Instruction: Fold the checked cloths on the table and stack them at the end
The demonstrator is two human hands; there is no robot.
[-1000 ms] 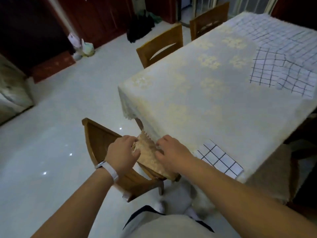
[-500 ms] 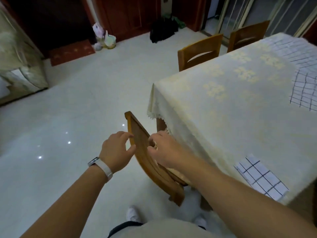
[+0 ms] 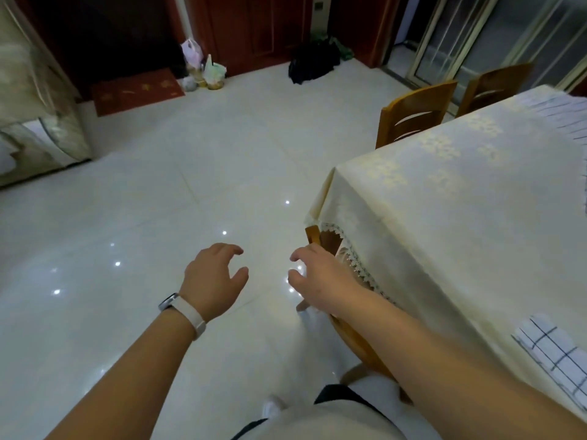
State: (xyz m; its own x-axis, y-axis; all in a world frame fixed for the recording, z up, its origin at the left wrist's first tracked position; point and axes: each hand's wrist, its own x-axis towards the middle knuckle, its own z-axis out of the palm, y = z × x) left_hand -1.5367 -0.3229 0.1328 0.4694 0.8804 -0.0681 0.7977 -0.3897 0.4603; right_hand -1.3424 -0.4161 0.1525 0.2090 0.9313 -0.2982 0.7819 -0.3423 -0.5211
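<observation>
A checked cloth (image 3: 554,352), white with dark lines, lies at the table's near right edge, partly cut off by the frame. More checked cloth (image 3: 562,112) shows at the far right end of the table (image 3: 444,217), which wears a cream tablecloth. My left hand (image 3: 212,281) hovers over the floor, fingers loosely curled, holding nothing. My right hand (image 3: 320,277) hangs beside the wooden chair (image 3: 355,331) tucked at the table's corner, fingers relaxed and empty.
Two more wooden chairs (image 3: 413,115) stand along the table's far side. White tiled floor (image 3: 158,217) spreads to the left. A sofa (image 3: 35,122) sits at the far left, and bags (image 3: 203,69) and a dark bundle (image 3: 313,63) lie by the red doors.
Both hands have let go of the chair back and drawn apart to the left. The view has swung left, so the table and cloths now sit at the right edge.
</observation>
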